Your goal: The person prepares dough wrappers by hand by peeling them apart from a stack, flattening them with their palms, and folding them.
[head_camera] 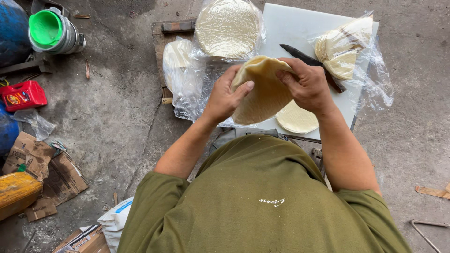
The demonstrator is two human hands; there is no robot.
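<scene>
Outdoor food-prep yard: bare concrete floor (122, 117), white cutting board (290, 28), cardboard scraps (51, 178).

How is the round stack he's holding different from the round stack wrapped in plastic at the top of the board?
The held stack of flatbreads is bare, while the wrapped stack is sealed in clear plastic. The held one is lifted and bent between the left hand and right hand; the wrapped one lies flat. The held one looks folded, the wrapped one a full circle. Both are pale, thin, round sheets.
</scene>
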